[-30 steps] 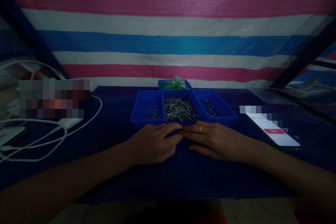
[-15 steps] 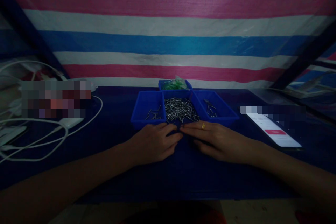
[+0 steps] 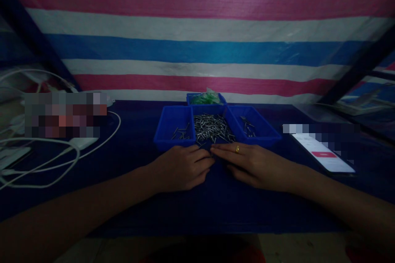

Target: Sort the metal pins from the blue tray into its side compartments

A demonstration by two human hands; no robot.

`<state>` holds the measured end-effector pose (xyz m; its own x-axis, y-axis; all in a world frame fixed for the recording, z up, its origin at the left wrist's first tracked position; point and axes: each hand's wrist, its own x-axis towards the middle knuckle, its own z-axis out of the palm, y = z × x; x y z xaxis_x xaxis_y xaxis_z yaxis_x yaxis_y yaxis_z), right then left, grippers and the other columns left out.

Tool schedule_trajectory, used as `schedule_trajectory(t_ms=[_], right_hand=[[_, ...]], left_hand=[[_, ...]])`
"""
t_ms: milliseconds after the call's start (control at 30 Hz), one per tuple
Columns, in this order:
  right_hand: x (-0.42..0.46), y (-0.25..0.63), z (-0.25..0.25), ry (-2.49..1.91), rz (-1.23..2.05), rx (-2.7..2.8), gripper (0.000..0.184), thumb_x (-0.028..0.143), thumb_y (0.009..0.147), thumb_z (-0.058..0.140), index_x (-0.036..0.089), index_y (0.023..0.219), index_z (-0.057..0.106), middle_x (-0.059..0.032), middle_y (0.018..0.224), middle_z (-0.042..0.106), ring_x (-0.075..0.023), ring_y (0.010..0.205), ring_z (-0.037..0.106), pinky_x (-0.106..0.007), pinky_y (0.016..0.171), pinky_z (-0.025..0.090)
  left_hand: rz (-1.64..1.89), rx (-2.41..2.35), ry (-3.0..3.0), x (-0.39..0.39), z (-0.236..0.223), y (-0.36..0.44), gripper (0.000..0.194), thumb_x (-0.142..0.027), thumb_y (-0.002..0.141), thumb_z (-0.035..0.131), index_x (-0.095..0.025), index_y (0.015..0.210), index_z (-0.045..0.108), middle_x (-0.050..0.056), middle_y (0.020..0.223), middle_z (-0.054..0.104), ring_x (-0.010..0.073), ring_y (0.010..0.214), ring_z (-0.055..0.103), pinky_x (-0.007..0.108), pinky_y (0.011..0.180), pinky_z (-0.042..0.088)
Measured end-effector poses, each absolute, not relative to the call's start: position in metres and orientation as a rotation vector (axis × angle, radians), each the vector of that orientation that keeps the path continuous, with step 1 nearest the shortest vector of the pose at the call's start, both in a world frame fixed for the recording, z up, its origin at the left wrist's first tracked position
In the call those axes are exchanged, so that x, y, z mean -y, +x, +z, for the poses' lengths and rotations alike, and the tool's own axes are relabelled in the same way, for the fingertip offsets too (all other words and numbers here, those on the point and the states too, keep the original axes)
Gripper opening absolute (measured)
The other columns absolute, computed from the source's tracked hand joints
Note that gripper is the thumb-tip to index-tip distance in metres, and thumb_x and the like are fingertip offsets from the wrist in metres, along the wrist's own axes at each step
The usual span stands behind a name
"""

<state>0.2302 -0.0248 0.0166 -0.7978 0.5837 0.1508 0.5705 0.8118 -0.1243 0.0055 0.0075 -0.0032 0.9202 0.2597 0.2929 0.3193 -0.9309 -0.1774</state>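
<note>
Pins (image 3: 212, 127) heaped, just beyond the fingers (image 3: 227, 148)

And there's the phone (image 3: 336, 165), lit up on the right: its screen shows faint marks and a red block (image 3: 324, 154), all too small and blurred; no text readable anywhere here!

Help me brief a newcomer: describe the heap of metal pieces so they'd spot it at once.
On the dark blue table before the striped sheet, find the left blue tray and right blue tray. Between them lies the heap of metal pieces: dense and silvery, whereas those trays hold only a few scattered ones.
</note>
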Motion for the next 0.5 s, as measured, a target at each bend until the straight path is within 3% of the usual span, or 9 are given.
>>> schedule_trajectory(t_ms=[200, 333, 500], right_hand=[[0.0220, 0.2326, 0.0144, -1.026, -0.061, 2.741, 0.038, 0.016, 0.086, 0.038, 0.012, 0.124, 0.040, -0.0103, 0.099, 0.058, -0.0167, 0.087, 0.055, -0.030, 0.074, 0.046], [0.0211, 0.2316, 0.0148, -1.032, -0.053, 2.767, 0.022, 0.019, 0.087, 0.037, 0.013, 0.101, 0.054, -0.0057, 0.080, 0.058, -0.0140, 0.071, 0.054, -0.026, 0.065, 0.044], [0.0212, 0.2310, 0.0126, -1.021, -0.013, 2.821, 0.017, 0.019, 0.087, 0.038, 0.015, 0.087, 0.054, -0.0028, 0.071, 0.055, -0.0117, 0.064, 0.052, -0.023, 0.060, 0.039]], left_hand=[[-0.370, 0.468, -2.865, -0.0064, -0.0036, 0.0045, 0.022, -0.024, 0.087, 0.038, -0.017, 0.101, 0.054, 0.002, 0.091, 0.058, 0.0149, 0.075, 0.053, 0.025, 0.054, 0.042], [-0.361, 0.425, -2.853, -0.0063, -0.0025, 0.0036, 0.020, -0.023, 0.087, 0.039, -0.016, 0.096, 0.055, 0.003, 0.087, 0.058, 0.0137, 0.073, 0.052, 0.024, 0.055, 0.042], [-0.365, 0.366, -2.821, -0.0065, -0.0025, 0.0025, 0.018, -0.020, 0.086, 0.040, -0.017, 0.098, 0.053, 0.003, 0.089, 0.058, 0.0139, 0.075, 0.052, 0.024, 0.058, 0.043]])
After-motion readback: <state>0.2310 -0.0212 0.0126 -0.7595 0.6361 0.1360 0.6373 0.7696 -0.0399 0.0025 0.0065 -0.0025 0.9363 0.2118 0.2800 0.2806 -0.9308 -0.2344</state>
